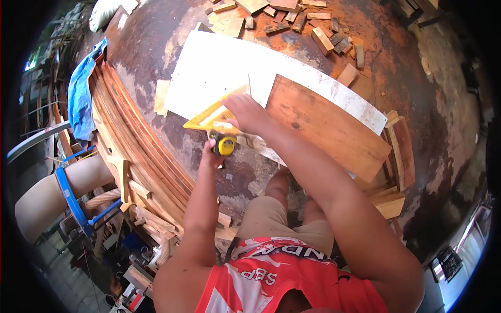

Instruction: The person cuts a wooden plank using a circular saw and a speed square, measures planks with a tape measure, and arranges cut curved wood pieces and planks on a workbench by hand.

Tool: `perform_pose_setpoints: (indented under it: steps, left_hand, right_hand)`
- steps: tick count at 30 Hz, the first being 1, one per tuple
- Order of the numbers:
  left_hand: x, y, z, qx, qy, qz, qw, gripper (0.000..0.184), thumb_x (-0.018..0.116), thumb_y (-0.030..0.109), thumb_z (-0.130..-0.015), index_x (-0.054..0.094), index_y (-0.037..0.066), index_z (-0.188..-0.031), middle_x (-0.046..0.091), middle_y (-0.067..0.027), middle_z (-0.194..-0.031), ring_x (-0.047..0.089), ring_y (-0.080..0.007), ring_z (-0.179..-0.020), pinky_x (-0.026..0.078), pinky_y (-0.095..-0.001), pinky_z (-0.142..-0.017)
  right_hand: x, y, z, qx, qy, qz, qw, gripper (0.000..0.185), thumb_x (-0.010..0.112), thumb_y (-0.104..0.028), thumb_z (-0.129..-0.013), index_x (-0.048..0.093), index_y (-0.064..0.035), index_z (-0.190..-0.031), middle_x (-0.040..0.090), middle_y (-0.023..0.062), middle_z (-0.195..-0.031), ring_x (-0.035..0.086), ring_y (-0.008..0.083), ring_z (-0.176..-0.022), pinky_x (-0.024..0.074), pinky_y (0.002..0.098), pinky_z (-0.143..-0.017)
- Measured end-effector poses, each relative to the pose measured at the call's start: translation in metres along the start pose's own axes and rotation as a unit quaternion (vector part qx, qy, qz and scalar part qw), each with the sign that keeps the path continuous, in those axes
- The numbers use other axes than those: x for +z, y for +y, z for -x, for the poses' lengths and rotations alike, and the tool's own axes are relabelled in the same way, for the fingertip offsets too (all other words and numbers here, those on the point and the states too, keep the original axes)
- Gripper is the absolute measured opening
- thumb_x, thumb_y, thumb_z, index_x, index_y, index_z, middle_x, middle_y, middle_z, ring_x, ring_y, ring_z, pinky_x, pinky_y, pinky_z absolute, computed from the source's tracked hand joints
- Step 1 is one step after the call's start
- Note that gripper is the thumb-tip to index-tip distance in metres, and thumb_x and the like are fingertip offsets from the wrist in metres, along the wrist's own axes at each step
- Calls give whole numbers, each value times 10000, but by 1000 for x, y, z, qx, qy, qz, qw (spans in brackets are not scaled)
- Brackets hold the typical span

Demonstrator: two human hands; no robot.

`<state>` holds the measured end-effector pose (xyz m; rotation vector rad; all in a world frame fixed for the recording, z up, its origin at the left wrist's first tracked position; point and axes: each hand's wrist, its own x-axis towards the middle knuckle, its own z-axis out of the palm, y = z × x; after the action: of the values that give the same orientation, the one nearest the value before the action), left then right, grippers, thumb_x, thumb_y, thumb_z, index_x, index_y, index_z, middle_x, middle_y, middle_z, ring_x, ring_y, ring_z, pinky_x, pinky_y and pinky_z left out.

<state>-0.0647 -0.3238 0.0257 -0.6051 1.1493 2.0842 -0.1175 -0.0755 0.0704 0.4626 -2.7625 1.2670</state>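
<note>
My left hand [211, 154] grips a yellow and black tape measure [224, 144] near the front edge of a white board [209, 62]. Just above it, my right hand [246, 111] is closed on a yellow triangular speed square [201, 121], fingers over its right part. The square lies over the front left part of the white board; whether it rests flat there I cannot tell. A brown wooden panel [323, 128] lies on the right part of the white board, beneath my right forearm.
Long stacked planks [141, 135] run along the left, with a blue tarp [82, 94] at their far end. Wood offcuts [322, 40] are scattered on the stained floor beyond the board. Thick timber pieces [401, 151] stand at the right. A large duct [62, 188] sits lower left.
</note>
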Motion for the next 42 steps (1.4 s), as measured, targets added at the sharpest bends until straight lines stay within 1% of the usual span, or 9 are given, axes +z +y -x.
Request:
perform_pose_setpoints:
  steps: [2,6,12,17,22,24,32,36,42]
  left_hand:
    - [-4,-1,-36,36,-35,63,997,624,625,399,-778,525,66,-1296,615,-111,-1219,598,-290,-1105,466,-444,-987]
    - [13,-6,-87,-27,147,49,988,540,541,486,-844,570,76,-1193,632,-127,-1144,604,-293,-1051,490,-495,-939]
    - [39,-14,-56,-90,86,37,992,584,486,501,-872,554,46,-1231,633,-155,-1169,604,-313,-1062,501,-516,-928]
    - [99,-56,-4,-204,24,-96,974,543,493,435,-951,495,40,-1322,610,-145,-1225,574,-295,-1157,437,-448,-1027]
    - [184,-86,33,-271,-21,-88,958,508,519,404,-993,480,22,-1327,575,-107,-1238,568,-194,-1115,440,-384,-1004]
    - [177,-81,18,-226,-197,-279,912,450,550,413,-978,553,38,-1226,620,-52,-1117,578,-132,-1029,463,-349,-933]
    - [175,-92,-14,-123,-220,-450,857,224,764,216,-847,585,83,-862,587,25,-778,501,-61,-699,427,-248,-651]
    - [173,-31,-74,-24,-74,-542,837,234,696,310,-889,632,87,-861,583,17,-738,497,-62,-675,412,-230,-620]
    - [159,24,-207,182,92,-653,729,396,666,373,-907,692,-22,-920,687,-114,-833,606,-189,-779,470,-335,-739]
  right_hand:
    - [5,3,4,26,-5,-51,998,490,696,-257,-842,527,-70,-1263,547,127,-1229,489,304,-1224,404,422,-1037]
    - [2,2,63,175,-22,-125,976,416,669,-221,-862,561,-76,-1237,576,143,-1198,542,332,-1146,466,413,-944]
    - [-5,-14,199,254,-44,-199,946,435,683,-248,-860,561,-72,-1239,571,140,-1238,549,338,-1149,467,415,-952]
    - [-44,-37,216,246,73,-111,960,787,791,-329,-757,426,-61,-1400,473,195,-1375,483,366,-1245,422,428,-1023]
    - [-76,-31,202,287,20,-154,945,982,840,-360,-661,342,-11,-1433,474,215,-1345,470,378,-1248,413,433,-1032]
    - [-83,-21,215,288,-38,-188,938,932,824,-324,-658,369,-5,-1406,488,219,-1320,483,379,-1227,422,434,-1021]
    - [-123,-17,237,359,-156,-189,901,876,812,-334,-650,429,-4,-1366,532,218,-1281,527,356,-1192,447,401,-987]
    - [-187,48,324,374,-161,-293,865,808,774,-209,-694,432,-83,-1416,525,165,-1355,486,279,-1276,428,372,-1025]
    - [-328,108,438,414,-132,-67,898,883,739,-28,-568,484,-151,-1404,521,121,-1385,482,290,-1288,379,358,-1090]
